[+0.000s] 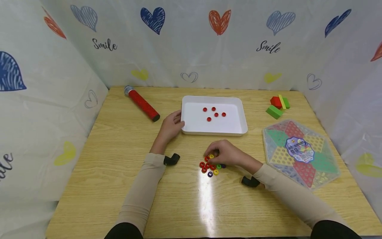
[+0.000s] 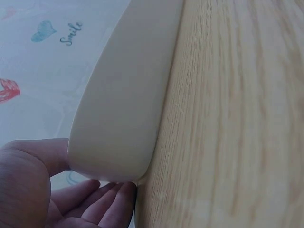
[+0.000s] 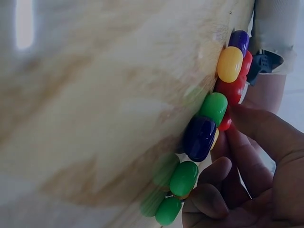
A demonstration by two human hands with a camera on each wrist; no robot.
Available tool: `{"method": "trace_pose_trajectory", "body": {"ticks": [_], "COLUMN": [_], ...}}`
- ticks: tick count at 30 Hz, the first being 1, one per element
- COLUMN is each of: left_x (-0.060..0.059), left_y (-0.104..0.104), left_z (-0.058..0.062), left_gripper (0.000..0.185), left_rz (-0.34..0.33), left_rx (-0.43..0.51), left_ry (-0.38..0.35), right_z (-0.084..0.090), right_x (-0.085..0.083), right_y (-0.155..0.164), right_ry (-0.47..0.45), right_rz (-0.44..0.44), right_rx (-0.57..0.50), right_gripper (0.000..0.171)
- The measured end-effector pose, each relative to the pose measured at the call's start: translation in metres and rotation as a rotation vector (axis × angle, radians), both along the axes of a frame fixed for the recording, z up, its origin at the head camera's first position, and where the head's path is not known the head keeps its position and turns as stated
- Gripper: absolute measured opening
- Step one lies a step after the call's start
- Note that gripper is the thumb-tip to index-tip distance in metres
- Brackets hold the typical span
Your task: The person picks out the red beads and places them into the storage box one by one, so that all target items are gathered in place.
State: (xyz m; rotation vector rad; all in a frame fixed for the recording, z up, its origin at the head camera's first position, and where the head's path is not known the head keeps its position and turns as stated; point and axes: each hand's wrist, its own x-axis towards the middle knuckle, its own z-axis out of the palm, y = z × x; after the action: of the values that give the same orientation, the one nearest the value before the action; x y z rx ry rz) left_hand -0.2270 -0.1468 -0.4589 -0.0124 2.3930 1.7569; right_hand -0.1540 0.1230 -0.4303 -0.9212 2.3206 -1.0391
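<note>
A shallow white tray (image 1: 191, 127) lies on the table with several red beads (image 1: 216, 115) in it. My left hand (image 1: 171, 125) holds the tray's left side, its thumb over the rim and its fingers against the outer wall. Below the tray is a loose group of ring-shaped beads in red, yellow, green and purple. Over this group, my right hand (image 1: 226, 152) has thumb and forefinger around a red bead (image 1: 207, 159). In the right wrist view, green beads (image 3: 183, 178) and a dark blue bead (image 3: 199, 137) lie close to the curled fingers.
A red microphone (image 1: 143, 104) lies left of the tray. At the back right are some red, green and yellow blocks (image 1: 274, 112). A hexagonal game board (image 1: 280, 156) sits right of the right hand. Printed curtains (image 1: 191, 49) border the table's back and sides.
</note>
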Motion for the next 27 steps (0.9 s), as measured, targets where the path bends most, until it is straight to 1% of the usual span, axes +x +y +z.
{"method": "trace_pose_trajectory", "body": {"ticks": [14, 21, 27], "left_x": [0.0, 0.001, 0.001], "left_y": [0.001, 0.002, 0.001], "left_z": [-0.001, 0.001, 0.0], "left_gripper": [0.06, 0.061, 0.061], "left_rz": [0.004, -0.003, -0.003], "left_rx": [0.005, 0.002, 0.004], "left_ry": [-0.017, -0.009, -0.004], "right_z": [-0.002, 0.006, 0.02], "right_x": [0.001, -0.004, -0.017], "right_y": [-0.001, 0.004, 0.015], "right_ry": [0.008, 0.034, 0.029], "right_rz": [0.008, -0.058, -0.105], "right_rx": [-0.005, 0.006, -0.028], "right_gripper": [0.015, 0.013, 0.013]}}
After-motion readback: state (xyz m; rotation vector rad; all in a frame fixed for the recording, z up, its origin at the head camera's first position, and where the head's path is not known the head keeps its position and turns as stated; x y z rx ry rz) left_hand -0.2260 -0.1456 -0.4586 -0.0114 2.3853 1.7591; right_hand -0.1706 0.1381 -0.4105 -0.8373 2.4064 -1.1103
